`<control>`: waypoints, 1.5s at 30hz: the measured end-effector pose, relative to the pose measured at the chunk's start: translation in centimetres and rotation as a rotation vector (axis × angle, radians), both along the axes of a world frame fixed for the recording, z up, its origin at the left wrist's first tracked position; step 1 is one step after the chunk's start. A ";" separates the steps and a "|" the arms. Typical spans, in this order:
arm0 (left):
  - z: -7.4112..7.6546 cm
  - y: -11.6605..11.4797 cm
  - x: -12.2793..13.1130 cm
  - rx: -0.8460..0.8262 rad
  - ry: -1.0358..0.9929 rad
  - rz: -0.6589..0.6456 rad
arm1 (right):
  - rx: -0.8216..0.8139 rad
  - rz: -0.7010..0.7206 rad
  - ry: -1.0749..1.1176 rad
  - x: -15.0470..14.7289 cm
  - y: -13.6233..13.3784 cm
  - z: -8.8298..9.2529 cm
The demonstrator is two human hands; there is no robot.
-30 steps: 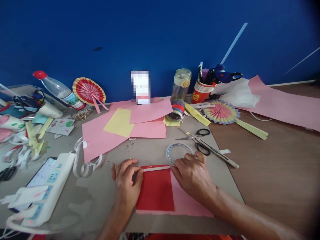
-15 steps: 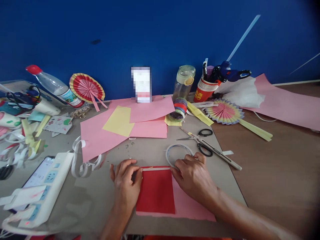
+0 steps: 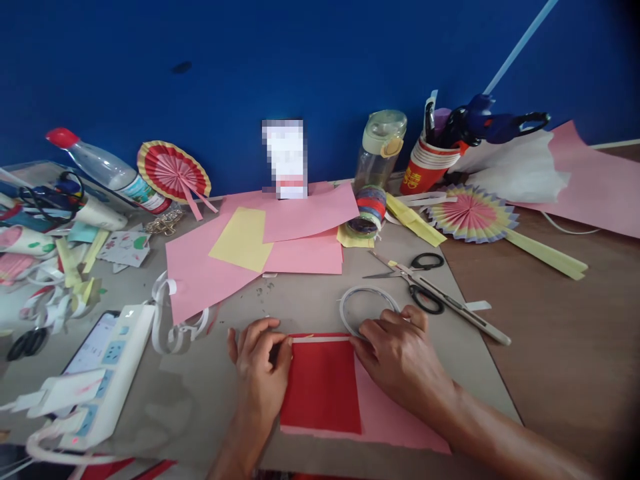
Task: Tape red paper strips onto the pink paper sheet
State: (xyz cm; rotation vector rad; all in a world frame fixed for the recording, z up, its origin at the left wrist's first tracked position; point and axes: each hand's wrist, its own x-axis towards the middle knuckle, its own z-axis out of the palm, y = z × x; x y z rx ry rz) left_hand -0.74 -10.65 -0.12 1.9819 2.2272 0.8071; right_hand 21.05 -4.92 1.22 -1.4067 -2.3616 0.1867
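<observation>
A red sheet of paper (image 3: 323, 387) lies over a pink sheet (image 3: 400, 410) in front of me. Along its far edge runs a white strip of tape (image 3: 327, 339). My left hand (image 3: 263, 363) is closed, thumb and forefinger pinched together at the strip's left end. At the strip's right end is the thumb of my right hand (image 3: 395, 347), whose curled fingers hold the near side of a white tape roll (image 3: 344, 313). The roll lies on the table, partly hidden by that hand. Black-handled scissors (image 3: 425, 299) and a utility knife (image 3: 473, 320) lie crossed just beyond.
Pink sheets (image 3: 195, 280) and a yellow piece (image 3: 240, 237) lie farther back before a phone (image 3: 286, 160). A power strip (image 3: 113, 373) sits at left. Paper fans (image 3: 470, 213), a clear bottle (image 3: 383, 147) and red cups (image 3: 427, 170) line the back.
The whole view has shifted slightly, with items on the right appearing farther right. Both hands keep nearly the same places on the tape and red paper.
</observation>
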 end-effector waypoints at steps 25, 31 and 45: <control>0.2 0.4 -0.1 -0.004 0.037 -0.010 | -0.109 -0.008 0.003 -0.3 0.5 0.1; 0.1 0.4 -0.1 0.027 0.041 -0.021 | -0.108 -0.010 0.019 -0.3 0.5 0.2; 0.0 0.3 -0.1 -0.002 0.055 -0.021 | -0.109 -0.009 -0.023 -0.5 0.5 0.2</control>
